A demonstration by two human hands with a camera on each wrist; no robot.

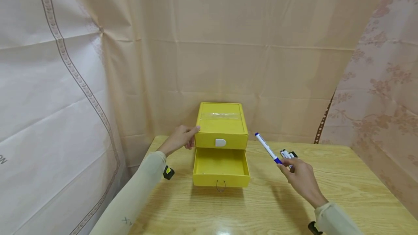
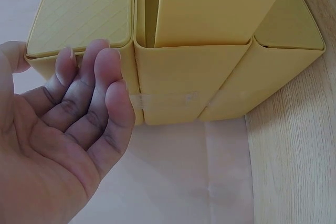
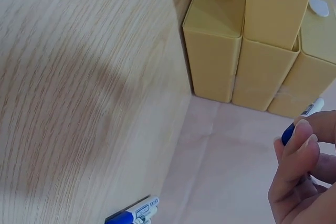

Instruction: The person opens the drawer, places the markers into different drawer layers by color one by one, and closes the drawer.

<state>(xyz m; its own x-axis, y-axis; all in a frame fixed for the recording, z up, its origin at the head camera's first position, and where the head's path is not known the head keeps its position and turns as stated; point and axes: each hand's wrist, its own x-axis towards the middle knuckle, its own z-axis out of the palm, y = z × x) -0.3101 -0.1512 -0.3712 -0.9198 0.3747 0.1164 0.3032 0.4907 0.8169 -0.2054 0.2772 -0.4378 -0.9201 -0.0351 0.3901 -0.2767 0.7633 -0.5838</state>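
In the head view a yellow drawer unit [image 1: 222, 119] stands on the table, its middle drawer [image 1: 221, 180] pulled out and bare inside. My left hand [image 1: 179, 140] is at the unit's left side, thumb on the top edge. Its other fingers [image 2: 113, 64] bend loosely beside the wall in the left wrist view. To the right of the unit, my right hand [image 1: 302, 177] pinches a white marker [image 1: 266, 146] by its blue end, thumb against fingers. The marker tilts up and left above the table. Several more markers [image 1: 287, 153] lie just behind that hand, partly hidden.
The wooden table [image 1: 346, 184] has its back edge against a beige curtain [image 1: 228, 39]. A pale cloth [image 1: 49, 119] hangs at the left and a flowered one [image 1: 385, 119] at the right. Clear tape [image 1: 219, 116] crosses the unit's top. A wire loop [image 1: 220, 186] hangs on the drawer front.
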